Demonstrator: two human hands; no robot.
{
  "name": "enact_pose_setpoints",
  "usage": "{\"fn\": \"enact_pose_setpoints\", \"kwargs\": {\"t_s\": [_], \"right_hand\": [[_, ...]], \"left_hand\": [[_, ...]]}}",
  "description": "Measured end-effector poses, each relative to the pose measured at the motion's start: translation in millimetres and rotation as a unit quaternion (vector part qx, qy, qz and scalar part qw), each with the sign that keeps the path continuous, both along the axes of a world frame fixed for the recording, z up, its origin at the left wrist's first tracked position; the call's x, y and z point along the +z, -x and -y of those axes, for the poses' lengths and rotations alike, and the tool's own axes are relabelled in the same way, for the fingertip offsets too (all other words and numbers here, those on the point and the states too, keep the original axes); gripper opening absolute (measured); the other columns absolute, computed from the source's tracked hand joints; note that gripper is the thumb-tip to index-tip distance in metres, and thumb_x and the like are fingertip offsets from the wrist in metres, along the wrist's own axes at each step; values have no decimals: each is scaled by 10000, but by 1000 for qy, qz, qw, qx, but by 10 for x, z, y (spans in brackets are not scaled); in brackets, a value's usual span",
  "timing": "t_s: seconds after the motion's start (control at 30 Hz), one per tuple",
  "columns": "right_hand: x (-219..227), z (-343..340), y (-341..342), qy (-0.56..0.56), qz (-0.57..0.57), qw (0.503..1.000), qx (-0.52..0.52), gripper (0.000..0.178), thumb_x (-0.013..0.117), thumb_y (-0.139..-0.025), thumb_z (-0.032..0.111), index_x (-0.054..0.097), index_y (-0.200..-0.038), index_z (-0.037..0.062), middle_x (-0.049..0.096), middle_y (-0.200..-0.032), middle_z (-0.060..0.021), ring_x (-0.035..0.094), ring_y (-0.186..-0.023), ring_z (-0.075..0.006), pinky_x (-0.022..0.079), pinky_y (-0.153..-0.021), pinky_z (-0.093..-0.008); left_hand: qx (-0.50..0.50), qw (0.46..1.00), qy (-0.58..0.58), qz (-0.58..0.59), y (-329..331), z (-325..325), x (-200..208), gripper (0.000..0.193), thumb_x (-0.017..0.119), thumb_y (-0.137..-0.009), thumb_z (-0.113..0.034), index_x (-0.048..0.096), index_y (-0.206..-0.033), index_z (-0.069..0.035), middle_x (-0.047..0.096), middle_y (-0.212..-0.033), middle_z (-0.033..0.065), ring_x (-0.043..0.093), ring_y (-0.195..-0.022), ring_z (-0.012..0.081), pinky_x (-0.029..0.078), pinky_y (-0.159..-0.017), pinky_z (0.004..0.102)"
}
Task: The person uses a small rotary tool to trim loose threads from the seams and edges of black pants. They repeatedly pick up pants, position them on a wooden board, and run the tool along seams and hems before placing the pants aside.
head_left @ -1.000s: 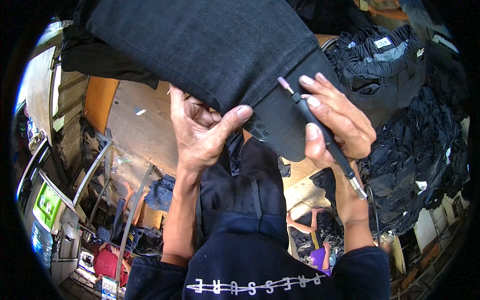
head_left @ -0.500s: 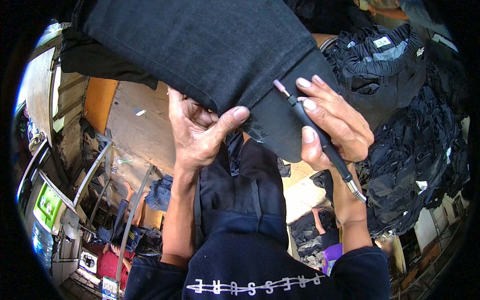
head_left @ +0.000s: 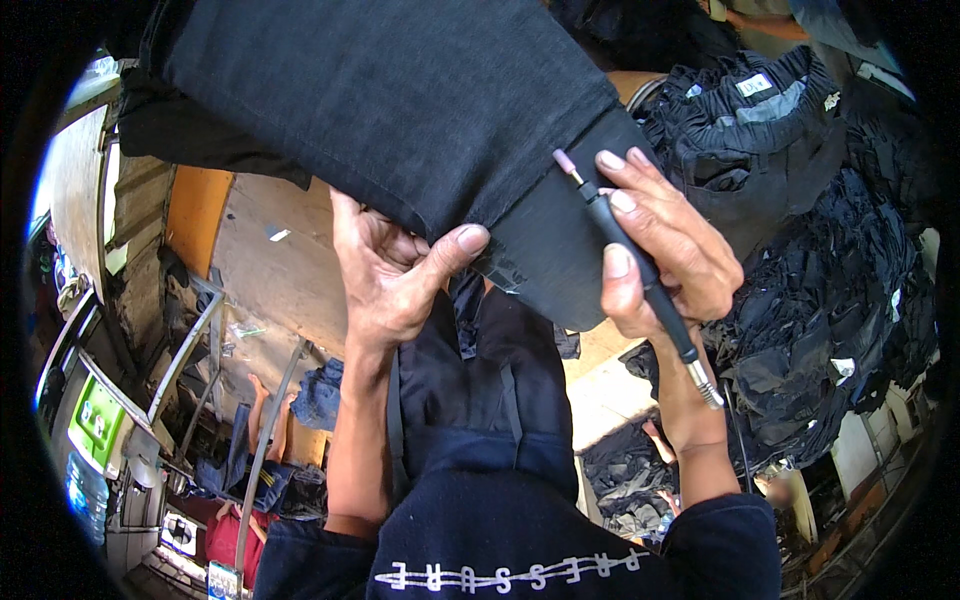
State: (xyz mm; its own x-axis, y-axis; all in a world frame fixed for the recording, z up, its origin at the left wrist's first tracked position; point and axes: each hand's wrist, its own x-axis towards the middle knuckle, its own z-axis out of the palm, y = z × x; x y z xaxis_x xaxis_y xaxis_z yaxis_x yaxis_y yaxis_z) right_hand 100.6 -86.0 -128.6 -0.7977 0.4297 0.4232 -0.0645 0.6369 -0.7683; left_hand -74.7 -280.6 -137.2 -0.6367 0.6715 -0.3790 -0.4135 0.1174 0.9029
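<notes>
A black denim trouser leg (head_left: 380, 100) stretches across the upper middle. A smooth dark flat board (head_left: 565, 255) sticks out past its hem, scuffed near my thumb. My left hand (head_left: 385, 280) grips the hem corner, thumb on top and fingers underneath, partly hidden by the cloth. In my right hand (head_left: 690, 250) is a slim black rotary grinder handpiece (head_left: 628, 245), held like a pen between thumb and fingers. Its pinkish stone tip (head_left: 565, 163) points up and left beside the hem; whether it touches the cloth I cannot tell. A metal spring collar ends the tool near my wrist.
Elastic-waist black trousers (head_left: 750, 130) lie at the upper right, above a large heap of dark garments (head_left: 800, 300). Behind my left arm are a wooden board (head_left: 270, 250) and metal rails (head_left: 270, 440). A person in red (head_left: 228, 535) is at the lower left.
The trouser leg and my left hand have shifted slightly left and down. The grinder tip has moved slightly right, and its collar end has shifted left. Both grips stay the same.
</notes>
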Motion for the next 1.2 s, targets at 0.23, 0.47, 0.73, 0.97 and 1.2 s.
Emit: {"fn": "enact_pose_setpoints", "kwargs": {"t_s": [0.23, 0.47, 0.73, 0.97, 1.2], "right_hand": [[18, 1, -15, 7, 17, 999, -27, 322, 665, -941, -5, 715, -1242, -106, 777, -1145, -355, 760, -1209, -489, 560, -1109, -657], [-20, 22, -3, 1, 6, 998, -56, 311, 689, -956, 47, 733, -1230, -96, 776, -1182, -353, 769, -1204, -460, 561, -1119, -635], [-14, 57, 6, 6, 21, 995, -99, 307, 676, -975, 47, 726, -1250, -80, 775, -1228, -338, 755, -1246, -439, 552, -1142, -610], [-67, 66, 45, 15, -16, 987, -160, 353, 720, -839, 15, 772, -1170, -98, 803, -1119, -319, 800, -1142, -437, 605, -1077, -582], [-87, 56, 58, 5, -6, 988, -157, 330, 719, -869, 32, 777, -1168, -94, 799, -1145, -322, 795, -1158, -431, 604, -1084, -571]], "left_hand": [[-42, 997, 56, -40, 46, 8, 78, 1114, 892, -912, -21, 104, -1697, 56, 710, -1243, 311, 808, -900, 253, 682, -721, 268], [-1, 999, 25, -27, 1, -27, 23, 1181, 898, -909, -33, 45, -1722, 47, 682, -1308, 330, 797, -1048, 313, 708, -831, 324], [-22, 998, 47, -39, 17, 9, 31, 1193, 912, -901, -47, 48, -1718, 55, 704, -1261, 303, 797, -840, 234, 675, -664, 265], [-42, 993, 100, -47, 44, 32, 70, 1203, 919, -904, -80, 44, -1717, 60, 736, -1161, 281, 788, -776, 208, 656, -615, 250], [-39, 996, 65, -45, 38, 3, 79, 1208, 916, -901, -63, 33, -1716, 71, 724, -1205, 295, 804, -874, 253, 681, -694, 272]]}}
